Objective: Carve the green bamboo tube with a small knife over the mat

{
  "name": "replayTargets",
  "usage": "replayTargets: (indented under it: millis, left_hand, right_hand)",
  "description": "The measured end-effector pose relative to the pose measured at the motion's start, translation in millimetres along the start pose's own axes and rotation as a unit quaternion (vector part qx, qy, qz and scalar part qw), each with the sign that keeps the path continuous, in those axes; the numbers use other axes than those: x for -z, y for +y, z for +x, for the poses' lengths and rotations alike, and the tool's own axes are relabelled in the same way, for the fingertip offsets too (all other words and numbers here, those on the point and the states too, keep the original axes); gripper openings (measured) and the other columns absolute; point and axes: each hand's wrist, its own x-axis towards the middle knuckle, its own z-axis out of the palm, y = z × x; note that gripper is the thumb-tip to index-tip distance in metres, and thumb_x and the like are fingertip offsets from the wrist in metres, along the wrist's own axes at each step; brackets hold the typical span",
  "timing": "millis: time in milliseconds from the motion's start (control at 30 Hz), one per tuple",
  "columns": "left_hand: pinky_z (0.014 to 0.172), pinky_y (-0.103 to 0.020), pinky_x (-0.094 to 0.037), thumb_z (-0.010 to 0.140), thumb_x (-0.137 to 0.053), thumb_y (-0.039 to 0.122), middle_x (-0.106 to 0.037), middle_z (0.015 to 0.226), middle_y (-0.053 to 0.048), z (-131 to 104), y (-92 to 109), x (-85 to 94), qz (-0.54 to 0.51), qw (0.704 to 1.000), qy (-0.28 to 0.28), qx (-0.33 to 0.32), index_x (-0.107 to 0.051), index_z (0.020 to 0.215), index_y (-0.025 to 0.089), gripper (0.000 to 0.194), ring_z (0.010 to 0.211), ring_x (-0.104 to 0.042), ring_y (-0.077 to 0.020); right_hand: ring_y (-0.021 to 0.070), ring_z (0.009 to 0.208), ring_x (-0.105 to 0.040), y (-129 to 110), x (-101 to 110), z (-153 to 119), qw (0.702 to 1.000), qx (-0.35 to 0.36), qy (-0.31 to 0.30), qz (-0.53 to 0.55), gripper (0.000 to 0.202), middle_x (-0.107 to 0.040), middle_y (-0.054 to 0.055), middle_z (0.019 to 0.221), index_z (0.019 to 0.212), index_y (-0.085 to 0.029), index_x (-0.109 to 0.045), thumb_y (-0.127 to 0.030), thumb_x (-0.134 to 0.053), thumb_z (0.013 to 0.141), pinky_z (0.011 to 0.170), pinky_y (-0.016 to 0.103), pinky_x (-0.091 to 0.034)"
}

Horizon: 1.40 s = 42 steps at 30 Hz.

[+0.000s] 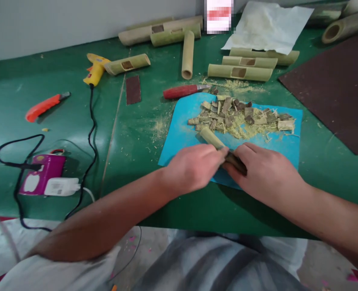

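A narrow bamboo tube lies slantwise between my hands over a blue sheet. My right hand is closed around its near end, where the surface looks dark and shaded. Curled against the tube's middle is my left hand, slightly blurred. Its fingers are pressed together, and what they pinch is hidden. Just beyond, a heap of bamboo chips and pale shavings covers much of the sheet. A red-handled knife rests at the sheet's far left edge.
Cut bamboo tubes lie along the back. At left are a yellow glue gun, an orange utility knife and a purple power strip with cords. A brown sheet lies right, near white paper. A small brown strip lies left of centre.
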Motion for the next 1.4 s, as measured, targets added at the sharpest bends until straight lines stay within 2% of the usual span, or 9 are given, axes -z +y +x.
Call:
replayTargets:
  millis: [167, 300, 433, 667, 800, 967, 1100, 1233, 1400]
  left_hand:
    - [0.071, -0.025, -0.055, 0.106, -0.04, 0.027, -0.071, 0.085, -0.007, -0.5, 0.5, -1.9, 0.019, 0.999, 0.039, 0.023, -0.068, 0.117, 0.012, 0.034, 0.079, -0.067, -0.0153]
    - [0.065, -0.025, -0.053, 0.107, -0.034, 0.026, -0.067, 0.076, -0.004, -0.5, 2.6, -1.5, -0.008, 1.0, -0.017, -0.02, -0.068, 0.118, 0.014, 0.038, 0.071, -0.065, -0.0146]
    - [0.072, -0.026, -0.054, 0.106, -0.04, 0.025, -0.072, 0.085, -0.007, 1.4, -1.3, 1.2, 0.031, 0.999, 0.033, 0.008, -0.069, 0.116, 0.012, 0.033, 0.079, -0.067, -0.0155]
    - [0.07, -0.027, -0.055, 0.105, -0.042, 0.023, -0.071, 0.083, -0.006, 3.0, -0.1, 0.4, 0.004, 0.999, 0.043, 0.003, -0.069, 0.115, 0.012, 0.031, 0.078, -0.067, -0.0157]
    - [0.062, -0.027, -0.052, 0.105, -0.041, 0.024, -0.067, 0.073, -0.004, 2.3, 2.4, 0.2, -0.003, 1.0, -0.005, -0.016, -0.069, 0.116, 0.013, 0.032, 0.069, -0.065, -0.0166]
    - [0.069, -0.026, -0.054, 0.105, -0.041, 0.022, -0.071, 0.082, -0.006, 2.0, 0.2, 2.6, 0.027, 0.999, 0.043, 0.012, -0.069, 0.114, 0.01, 0.032, 0.076, -0.066, -0.0153]
    - [0.064, -0.024, -0.052, 0.106, -0.039, 0.023, -0.069, 0.077, -0.004, 2.3, 0.5, 2.5, 0.017, 0.999, 0.01, -0.028, -0.069, 0.115, 0.013, 0.033, 0.07, -0.064, -0.0139]
    - [0.072, -0.027, -0.055, 0.106, -0.038, 0.025, -0.07, 0.083, -0.007, 1.9, -1.7, 1.4, 0.034, 0.999, 0.027, 0.019, -0.067, 0.117, 0.01, 0.035, 0.078, -0.066, -0.0164]
    - [0.068, -0.026, -0.054, 0.106, -0.038, 0.024, -0.069, 0.081, -0.006, -1.7, 0.2, 0.5, 0.012, 1.0, 0.026, -0.001, -0.067, 0.118, 0.01, 0.034, 0.076, -0.065, -0.0156]
  right_hand:
    - [0.0137, 0.055, -0.045, 1.4, -0.5, 0.5, 1.0, -0.008, -0.009, 0.004, 0.026, -0.053, 0.001, 0.068, 0.074, -0.02, -0.055, -0.039, -0.053, 0.091, 0.053, 0.029, -0.022]
    - [0.0132, 0.054, -0.045, 0.7, 0.0, 0.9, 1.0, -0.005, -0.009, 0.004, 0.023, -0.056, 0.002, 0.07, 0.076, -0.02, -0.057, -0.034, -0.049, 0.091, 0.053, 0.029, -0.021]
    - [0.0131, 0.055, -0.044, 1.0, -0.3, 0.7, 1.0, -0.009, -0.012, 0.003, 0.025, -0.056, 0.002, 0.07, 0.075, -0.02, -0.056, -0.039, -0.052, 0.09, 0.053, 0.029, -0.021]
    - [0.0128, 0.054, -0.042, 2.3, -0.4, 0.7, 1.0, -0.007, -0.013, 0.007, 0.025, -0.052, 0.0, 0.067, 0.074, -0.021, -0.055, -0.039, -0.052, 0.09, 0.053, 0.029, -0.021]
    - [0.0125, 0.054, -0.042, 1.1, -0.3, 1.0, 1.0, -0.007, -0.01, 0.004, 0.023, -0.054, 0.001, 0.069, 0.075, -0.02, -0.056, -0.037, -0.052, 0.09, 0.053, 0.029, -0.02]
    - [0.0121, 0.054, -0.04, 0.5, -1.7, 0.4, 1.0, -0.016, -0.014, 0.001, 0.025, -0.052, 0.0, 0.068, 0.074, -0.02, -0.054, -0.04, -0.057, 0.089, 0.053, 0.029, -0.019]
    - [0.012, 0.055, -0.039, 0.9, -2.9, -0.2, 1.0, -0.014, -0.008, -0.004, 0.025, -0.053, 0.0, 0.07, 0.075, -0.02, -0.055, -0.04, -0.057, 0.09, 0.053, 0.029, -0.018]
    - [0.0122, 0.055, -0.04, -0.3, -1.2, 0.9, 0.999, -0.023, -0.029, -0.006, 0.025, -0.053, 0.0, 0.07, 0.076, -0.02, -0.056, -0.04, -0.057, 0.089, 0.053, 0.029, -0.019]
    - [0.0124, 0.055, -0.041, -1.4, -0.5, 1.5, 0.999, -0.022, -0.032, -0.004, 0.024, -0.054, 0.001, 0.07, 0.076, -0.02, -0.057, -0.04, -0.056, 0.089, 0.053, 0.029, -0.019]
